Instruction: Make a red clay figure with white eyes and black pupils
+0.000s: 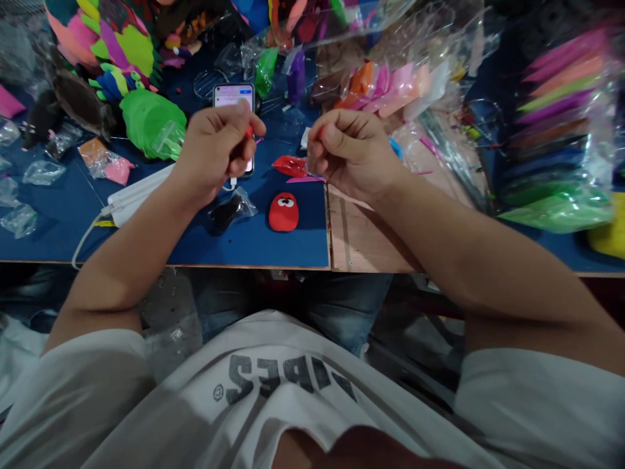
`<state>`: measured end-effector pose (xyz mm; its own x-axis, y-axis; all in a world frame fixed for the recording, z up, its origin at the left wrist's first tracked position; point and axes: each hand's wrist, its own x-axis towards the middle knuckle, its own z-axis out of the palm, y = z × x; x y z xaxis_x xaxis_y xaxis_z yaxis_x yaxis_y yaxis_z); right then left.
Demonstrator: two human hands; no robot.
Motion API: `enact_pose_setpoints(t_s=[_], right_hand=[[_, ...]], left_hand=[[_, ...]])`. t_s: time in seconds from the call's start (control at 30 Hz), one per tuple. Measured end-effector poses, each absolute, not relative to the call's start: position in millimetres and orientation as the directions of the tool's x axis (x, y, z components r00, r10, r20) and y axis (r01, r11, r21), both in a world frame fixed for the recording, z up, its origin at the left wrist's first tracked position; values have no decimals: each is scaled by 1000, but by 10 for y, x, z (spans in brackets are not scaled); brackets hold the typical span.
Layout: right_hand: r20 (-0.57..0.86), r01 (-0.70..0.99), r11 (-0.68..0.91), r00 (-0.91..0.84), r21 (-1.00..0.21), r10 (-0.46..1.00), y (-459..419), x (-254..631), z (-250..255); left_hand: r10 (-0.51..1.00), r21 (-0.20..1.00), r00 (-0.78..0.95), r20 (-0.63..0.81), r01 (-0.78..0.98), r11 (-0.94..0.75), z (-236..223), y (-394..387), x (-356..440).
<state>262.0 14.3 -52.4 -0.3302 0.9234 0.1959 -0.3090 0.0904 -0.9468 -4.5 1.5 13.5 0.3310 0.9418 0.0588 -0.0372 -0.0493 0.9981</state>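
Note:
My left hand (215, 153) is raised over the table, fingers pinched on a small piece of red clay (250, 131). Level with it, my right hand (354, 153) is closed, thumb pressed against the curled fingers; a hint of red shows at its fingertips, too small to make out. Below and between the hands, a rounded red clay figure (284, 215) with white-and-black eyes lies on the blue tabletop. Just left of my right hand are an opened packet of red clay (290, 166) and a pink modelling tool (305, 179). A lit phone (234, 94) is partly hidden behind my left hand.
A black clay packet (229, 210) and a white power bank (139, 195) with a cable lie left. Finished clay figures, including a green shape (151, 124), crowd the back left. Clay packets (390, 88) fill the back right, with a stacked bag (561, 130) farther right.

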Motion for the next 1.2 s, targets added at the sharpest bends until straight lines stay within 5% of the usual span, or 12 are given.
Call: enact_pose_setpoints(t_s=[0.33,0.53,0.87,1.2], right_hand=[[295,-224,235,-286,-946,912,113,2551,-562],[357,-202,305,-319,-931,878,80,2543,-550],[392,-82,393,-393,-916,831,87,2626,-576],[564,87,615,-315,-784,764,-213,2643,-575]], left_hand=[[946,868,-159,283,-378,-323,58,116,131],[912,806,-187,364,-427,-409,3,171,117],[926,875,-144,349,-303,-377,-96,233,90],[754,723,6,657,-290,-627,-527,509,54]])
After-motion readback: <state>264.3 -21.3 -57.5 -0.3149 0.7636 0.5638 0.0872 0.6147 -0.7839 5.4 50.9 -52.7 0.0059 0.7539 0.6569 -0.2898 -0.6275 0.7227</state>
